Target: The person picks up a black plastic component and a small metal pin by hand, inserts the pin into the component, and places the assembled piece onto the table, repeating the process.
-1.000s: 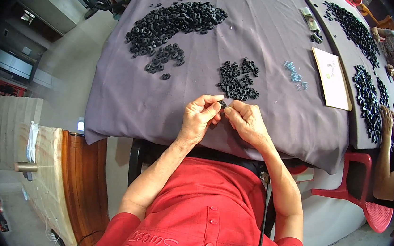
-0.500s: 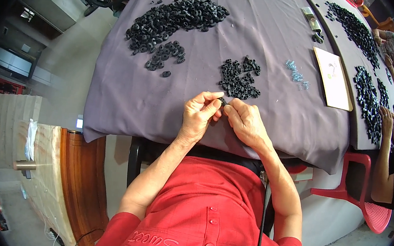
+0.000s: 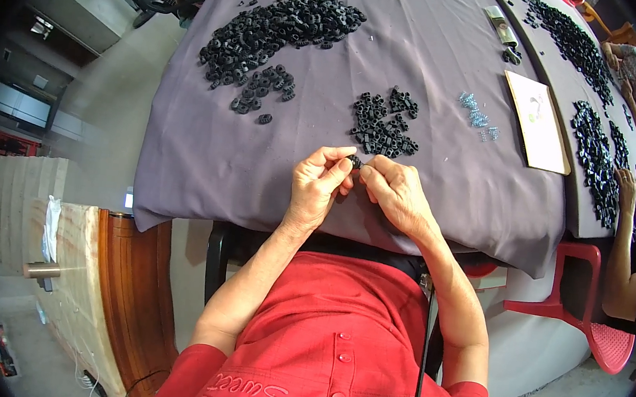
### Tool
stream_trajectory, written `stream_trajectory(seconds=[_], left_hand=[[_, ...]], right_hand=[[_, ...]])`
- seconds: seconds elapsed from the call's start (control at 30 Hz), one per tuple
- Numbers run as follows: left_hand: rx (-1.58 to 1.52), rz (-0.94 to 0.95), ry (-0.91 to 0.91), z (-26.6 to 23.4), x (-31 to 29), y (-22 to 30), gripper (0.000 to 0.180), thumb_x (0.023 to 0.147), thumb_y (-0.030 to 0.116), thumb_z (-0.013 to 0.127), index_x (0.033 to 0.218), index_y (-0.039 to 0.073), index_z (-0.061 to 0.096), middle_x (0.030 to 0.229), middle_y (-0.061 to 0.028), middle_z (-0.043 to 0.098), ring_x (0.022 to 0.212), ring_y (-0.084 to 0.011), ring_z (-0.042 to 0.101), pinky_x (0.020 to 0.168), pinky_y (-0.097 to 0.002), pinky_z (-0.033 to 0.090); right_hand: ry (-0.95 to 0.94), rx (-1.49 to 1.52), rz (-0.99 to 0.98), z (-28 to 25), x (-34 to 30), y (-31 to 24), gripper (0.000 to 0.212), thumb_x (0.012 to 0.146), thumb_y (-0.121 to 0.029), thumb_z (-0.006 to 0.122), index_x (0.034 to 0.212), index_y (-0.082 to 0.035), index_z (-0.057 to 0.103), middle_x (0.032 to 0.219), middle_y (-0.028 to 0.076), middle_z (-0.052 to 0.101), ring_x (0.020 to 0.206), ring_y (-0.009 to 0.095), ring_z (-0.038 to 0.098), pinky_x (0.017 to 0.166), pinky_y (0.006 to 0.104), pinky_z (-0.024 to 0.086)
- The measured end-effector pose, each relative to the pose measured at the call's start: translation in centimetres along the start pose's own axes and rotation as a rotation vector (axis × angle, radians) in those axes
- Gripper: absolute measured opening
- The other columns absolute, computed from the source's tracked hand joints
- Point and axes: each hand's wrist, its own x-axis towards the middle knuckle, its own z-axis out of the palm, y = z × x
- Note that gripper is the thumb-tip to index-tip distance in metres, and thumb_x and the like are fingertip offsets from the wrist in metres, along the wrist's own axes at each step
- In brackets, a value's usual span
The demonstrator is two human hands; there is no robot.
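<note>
My left hand (image 3: 318,183) pinches a small black plastic part (image 3: 355,161) between thumb and fingers, just off the front of the table. My right hand (image 3: 397,192) meets it from the right, thumb and forefinger closed on the same part. Fingers cover most of its shape. Just beyond my hands lies a small pile of hollow black plastic pieces (image 3: 382,127). Farther left spreads a larger heap of ridged black pieces (image 3: 280,30), with a few loose ones at its near edge. To the right is a little cluster of bluish metal springs (image 3: 479,118).
A purple-grey cloth (image 3: 207,157) covers the table. At right lie a pale board (image 3: 537,122) and a clear packet (image 3: 501,26). Across a seam, another person's hands (image 3: 628,194) are by more black pieces (image 3: 593,164). A red plastic chair (image 3: 576,300) stands near there.
Both hands stay together on the black part, with only slight finger movement. The view has shifted a little. The neighbouring person's hand has moved slightly.
</note>
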Motion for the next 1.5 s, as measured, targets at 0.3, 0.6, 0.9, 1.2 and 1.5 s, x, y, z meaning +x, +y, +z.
stream_trajectory(seconds=[0.3, 0.6, 0.9, 1.2, 1.5], left_hand=[[0.062, 0.055, 0.024, 0.1, 0.0, -0.4, 0.018, 0.087, 0.010, 0.061, 0.105, 0.004, 0.063, 0.071, 0.0027, 0.056, 0.057, -0.0040, 0.051, 0.051, -0.0172, 0.041], [0.190, 0.152, -0.003, 0.4, -0.2, -0.5, 0.019, 0.086, 0.001, 0.059, 0.105, 0.002, 0.062, 0.075, 0.0010, 0.053, 0.061, -0.0072, 0.051, 0.054, -0.0198, 0.041], [0.083, 0.052, 0.064, 0.6, 0.2, -0.1, 0.017, 0.088, 0.005, 0.058, 0.104, 0.004, 0.063, 0.073, 0.0030, 0.055, 0.059, -0.0040, 0.051, 0.054, -0.0170, 0.042], [-0.098, -0.027, 0.001, 0.7, 0.3, 0.7, 0.023, 0.087, 0.004, 0.057, 0.109, 0.003, 0.057, 0.073, 0.0016, 0.055, 0.057, -0.0039, 0.047, 0.051, -0.0164, 0.038], [-0.002, -0.071, -0.041, 1.2, 0.1, 1.1, 0.030, 0.087, 0.006, 0.057, 0.116, 0.001, 0.051, 0.078, 0.0008, 0.058, 0.059, -0.0019, 0.046, 0.051, -0.0160, 0.038]], right_hand=[[0.088, 0.079, -0.053, 0.5, 0.1, 0.7, 0.026, 0.087, -0.019, 0.051, 0.073, 0.003, 0.052, 0.054, 0.008, 0.047, 0.052, 0.011, 0.043, 0.049, 0.0308, 0.038], [0.078, -0.012, -0.041, 0.1, 0.0, 0.0, 0.023, 0.083, -0.018, 0.053, 0.072, 0.003, 0.055, 0.062, 0.022, 0.054, 0.059, 0.038, 0.058, 0.053, 0.0402, 0.044], [0.067, -0.095, -0.112, 0.6, 0.2, 0.7, 0.020, 0.086, -0.018, 0.053, 0.075, -0.001, 0.056, 0.061, 0.019, 0.056, 0.058, 0.036, 0.058, 0.053, 0.0399, 0.045], [0.063, 0.142, -0.076, 0.4, -0.4, 1.3, 0.028, 0.071, -0.013, 0.076, 0.090, -0.002, 0.057, 0.066, 0.004, 0.057, 0.054, 0.012, 0.053, 0.051, 0.0282, 0.044], [0.081, 0.124, -0.338, 0.6, 0.3, 1.8, 0.040, 0.070, -0.009, 0.076, 0.106, -0.003, 0.059, 0.089, 0.005, 0.051, 0.061, 0.010, 0.050, 0.053, 0.0235, 0.044]])
